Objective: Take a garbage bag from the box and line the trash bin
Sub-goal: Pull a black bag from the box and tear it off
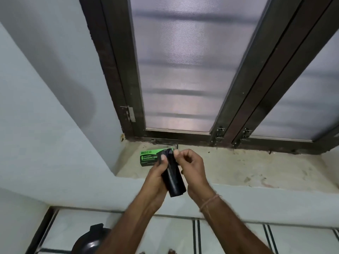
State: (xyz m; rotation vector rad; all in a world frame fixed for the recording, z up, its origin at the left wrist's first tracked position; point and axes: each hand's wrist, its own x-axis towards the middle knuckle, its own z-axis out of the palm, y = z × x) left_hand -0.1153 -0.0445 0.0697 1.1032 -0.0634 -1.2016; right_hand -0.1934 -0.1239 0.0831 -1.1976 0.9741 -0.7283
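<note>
— Nearest us are our two forearms, reaching up from the bottom edge, with a thread band round the right wrist.
— And what do we hold?
— A black roll of garbage bags, tilted, its lower end toward us. Our left hand grips it from the left, fingers wrapped behind and the thumb laid across its upper part.
— The right hand?
— Its thumb and forefinger pinch the roll's top end; the other fingers are curled in.
— Where is the box?
— Green and black, lying on the stone sill just behind our left hand, near the sill's left corner, below the dark window frame.
— And the trash bin?
— Down on the tiled floor at the lower left, dark and round, well apart from the roll. We cannot tell whether it has a liner.
</note>
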